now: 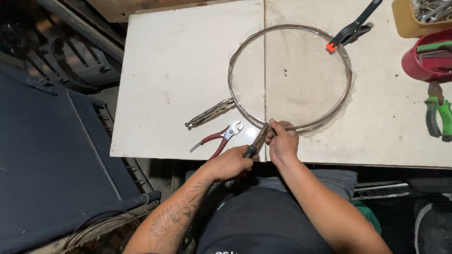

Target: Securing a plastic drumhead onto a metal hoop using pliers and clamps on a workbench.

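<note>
hoop (349,89) on table (179,70) | locking pliers (209,113) left (clamped on) | cutters (217,139) before

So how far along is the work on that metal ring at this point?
Midway, it seems. Already set: the metal ring lies over a clear round sheet, held by a spring clamp at the far side and locking pliers at the left. In hand: the left hand works pliers on the near rim while the right hand steadies it. The remaining rim looks unworked.

Both forearms converge, left hand (231,163) fisted, right hand (282,141) with fingers curled.
</note>
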